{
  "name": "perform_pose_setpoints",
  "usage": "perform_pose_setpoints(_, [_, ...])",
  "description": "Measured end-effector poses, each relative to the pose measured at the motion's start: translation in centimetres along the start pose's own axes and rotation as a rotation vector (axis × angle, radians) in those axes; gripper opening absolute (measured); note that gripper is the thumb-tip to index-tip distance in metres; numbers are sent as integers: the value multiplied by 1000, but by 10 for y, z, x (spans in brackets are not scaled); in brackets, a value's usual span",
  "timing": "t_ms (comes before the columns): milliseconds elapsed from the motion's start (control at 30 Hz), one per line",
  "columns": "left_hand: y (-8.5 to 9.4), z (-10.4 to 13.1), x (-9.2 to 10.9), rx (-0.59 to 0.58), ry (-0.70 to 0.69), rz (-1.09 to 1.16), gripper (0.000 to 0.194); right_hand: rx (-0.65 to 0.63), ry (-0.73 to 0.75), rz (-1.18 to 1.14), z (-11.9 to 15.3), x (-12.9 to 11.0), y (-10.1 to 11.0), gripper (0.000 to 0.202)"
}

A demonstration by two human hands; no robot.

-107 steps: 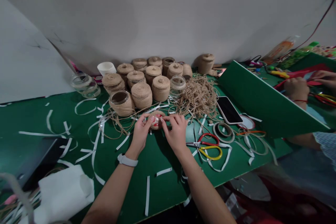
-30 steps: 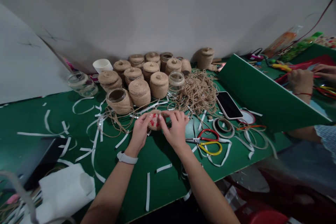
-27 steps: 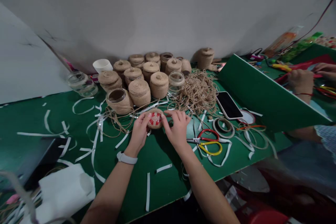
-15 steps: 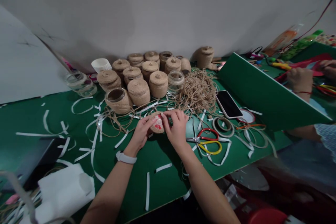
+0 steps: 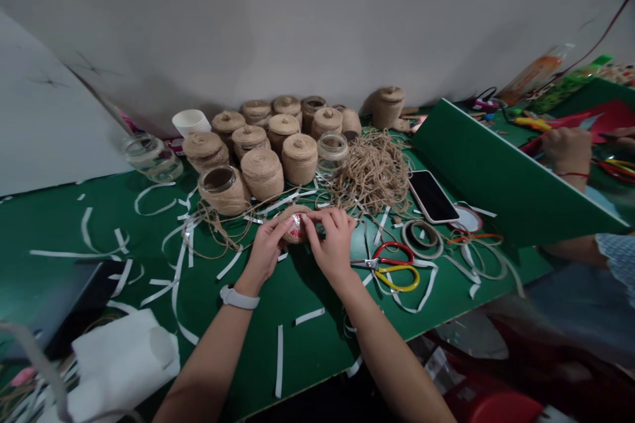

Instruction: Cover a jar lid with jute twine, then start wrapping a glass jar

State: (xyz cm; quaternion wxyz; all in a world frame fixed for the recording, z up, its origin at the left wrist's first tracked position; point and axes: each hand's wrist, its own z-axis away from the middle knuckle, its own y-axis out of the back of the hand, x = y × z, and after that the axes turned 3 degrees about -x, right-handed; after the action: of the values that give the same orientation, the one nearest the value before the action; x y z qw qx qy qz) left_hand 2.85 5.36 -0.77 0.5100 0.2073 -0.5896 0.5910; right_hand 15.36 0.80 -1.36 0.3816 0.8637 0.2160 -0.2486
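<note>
A small round lid, its edge wrapped in twine and its middle red and white, is held between both hands over the green table. My left hand grips its left side with thumb and fingers. On the right side, the closed fingers of my right hand pinch the rim. Loose twine lies to the left of the lid, and a large twine heap sits behind my right hand. Red and yellow scissors lie just right of that hand.
Twine-wrapped jars crowd the back, with a bare glass jar among them. A phone, tape rolls and white strips are scattered about. A green board stands at right; behind it is another person's hand.
The lid has tilted and shifted slightly in my fingers, showing more of its twine edge at the top. Both arms stay nearly in place.
</note>
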Motion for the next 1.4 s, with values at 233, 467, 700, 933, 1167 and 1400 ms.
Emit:
perform_pose_setpoints(233, [1, 1, 0, -12, -13, -21, 28, -27, -2, 4, 1, -2, -1, 9])
perform_pose_setpoints(467, [0, 0, 0, 7, -39, -101, 29, -46, 13, 9, 0, -3, 1, 8])
perform_pose_setpoints(700, [2, -1, -2, 27, -57, -115, 27, -40, 12, 10, 0, -5, 1, 8])
perform_pose_setpoints(933, [1, 1, 0, 35, -80, -134, 26, -44, 9, 23, 1, -5, 1, 11])
perform_pose_setpoints(1167, [2, 0, -1, 11, -63, -117, 25, -33, 36, 28, 1, -4, 1, 11])
perform_pose_setpoints(1400, [8, -3, -3, 130, -81, -91, 29, -41, -38, 66, -2, -7, 4, 13])
